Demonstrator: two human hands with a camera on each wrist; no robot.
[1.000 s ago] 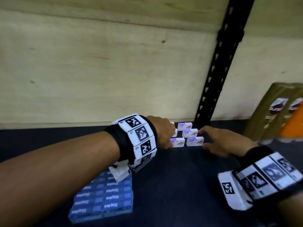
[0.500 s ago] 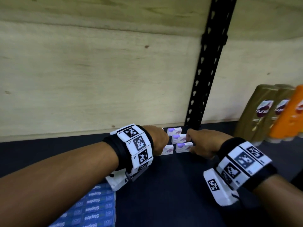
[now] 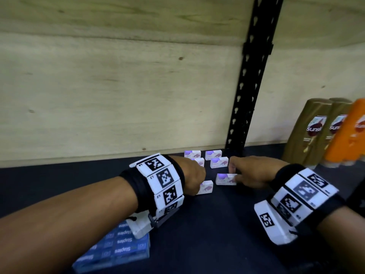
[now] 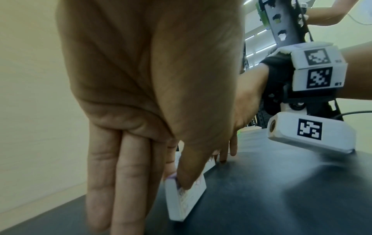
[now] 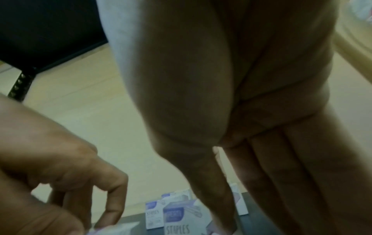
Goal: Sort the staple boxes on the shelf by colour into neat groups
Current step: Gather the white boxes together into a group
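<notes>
Several white-and-purple staple boxes (image 3: pixel 218 162) stand in a small cluster at the back of the dark shelf (image 3: pixel 217 224). My left hand (image 3: pixel 199 180) pinches one white box (image 3: pixel 207 187) between thumb and forefinger; the left wrist view shows the thumb pressed on that box (image 4: pixel 186 200). My right hand (image 3: pixel 236 175) grips another white box (image 3: pixel 225 179) just to the right, thumb and fingers around it (image 5: pixel 181 222). Both held boxes sit on the shelf, a little in front of the cluster. A block of blue staple boxes (image 3: pixel 122 246) lies at the front left, partly under my left forearm.
A black perforated upright (image 3: pixel 248 95) rises right behind the cluster against the plywood back wall (image 3: pixel 118 95). Two gold shampoo bottles (image 3: pixel 312 133) and an orange bottle (image 3: pixel 353 135) stand at the far right. Bare dark shelf lies between the blue block and my right wrist.
Both hands have closed on the two front white boxes and drawn them toward me, opening a gap from the rear boxes. The right hand came in from the right.
</notes>
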